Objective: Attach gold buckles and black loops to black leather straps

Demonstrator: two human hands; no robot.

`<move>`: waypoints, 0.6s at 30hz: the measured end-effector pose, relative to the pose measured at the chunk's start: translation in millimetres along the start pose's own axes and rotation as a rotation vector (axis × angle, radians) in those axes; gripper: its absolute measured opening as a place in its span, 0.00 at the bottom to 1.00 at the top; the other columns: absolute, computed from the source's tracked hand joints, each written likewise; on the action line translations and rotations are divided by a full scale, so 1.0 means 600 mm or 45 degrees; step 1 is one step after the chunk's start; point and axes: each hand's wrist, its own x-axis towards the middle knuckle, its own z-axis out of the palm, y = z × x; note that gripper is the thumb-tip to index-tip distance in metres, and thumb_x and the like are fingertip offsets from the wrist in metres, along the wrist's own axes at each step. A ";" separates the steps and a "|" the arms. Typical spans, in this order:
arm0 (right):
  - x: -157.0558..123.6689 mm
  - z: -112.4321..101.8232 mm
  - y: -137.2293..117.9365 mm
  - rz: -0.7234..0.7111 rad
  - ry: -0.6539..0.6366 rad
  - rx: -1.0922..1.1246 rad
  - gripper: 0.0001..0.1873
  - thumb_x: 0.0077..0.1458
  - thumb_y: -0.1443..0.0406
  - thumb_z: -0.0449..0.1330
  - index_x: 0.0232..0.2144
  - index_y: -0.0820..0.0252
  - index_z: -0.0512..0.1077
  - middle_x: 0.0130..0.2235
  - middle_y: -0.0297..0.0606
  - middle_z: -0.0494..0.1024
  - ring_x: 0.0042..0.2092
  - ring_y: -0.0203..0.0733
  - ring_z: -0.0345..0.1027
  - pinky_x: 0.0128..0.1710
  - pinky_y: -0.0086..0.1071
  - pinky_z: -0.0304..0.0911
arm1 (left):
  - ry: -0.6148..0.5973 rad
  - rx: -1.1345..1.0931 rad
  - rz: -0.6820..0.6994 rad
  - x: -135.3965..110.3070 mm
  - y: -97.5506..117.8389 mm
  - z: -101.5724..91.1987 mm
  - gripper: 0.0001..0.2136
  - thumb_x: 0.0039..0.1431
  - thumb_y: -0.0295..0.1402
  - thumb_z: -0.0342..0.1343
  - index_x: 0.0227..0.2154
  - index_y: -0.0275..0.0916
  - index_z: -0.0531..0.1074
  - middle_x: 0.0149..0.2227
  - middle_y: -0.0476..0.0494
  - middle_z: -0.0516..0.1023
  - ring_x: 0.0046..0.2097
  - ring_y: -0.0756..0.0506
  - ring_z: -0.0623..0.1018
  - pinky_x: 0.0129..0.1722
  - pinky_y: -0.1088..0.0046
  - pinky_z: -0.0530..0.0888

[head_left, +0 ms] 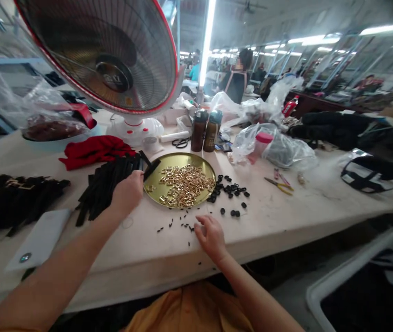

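My left hand (129, 192) is closed round a black strap (152, 169) that sticks out over the left rim of a round gold tray (151, 195). Under and beside that hand lies a pile of black straps (102, 184). Heaped in the tray are many small gold-coloured metal buckles (185, 184). My right hand (212, 236) is low over the table in front of the tray, thumb and forefinger curved with a gap between them. Small black pieces (184, 225) are scattered by its fingertips. Round black parts (231, 189) lie right of the tray.
A large red-rimmed fan (106, 60) stands behind the straps, near a red cloth (96, 150). Two bottles (199, 131) are behind the tray. Pliers (281, 186) lie to the right, and a white phone-like slab (40, 240) to the left. A person (236, 83) is farther back.
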 end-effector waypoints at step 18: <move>0.061 -0.117 0.128 -0.157 -0.287 -0.696 0.07 0.50 0.71 0.53 0.32 0.61 0.69 0.33 0.42 0.72 0.36 0.45 0.64 0.36 0.34 0.56 | -1.264 -2.456 -1.017 -0.199 0.211 0.075 0.14 0.46 0.17 0.48 0.38 0.30 0.68 0.44 0.35 0.71 0.41 0.47 0.74 0.34 0.77 0.72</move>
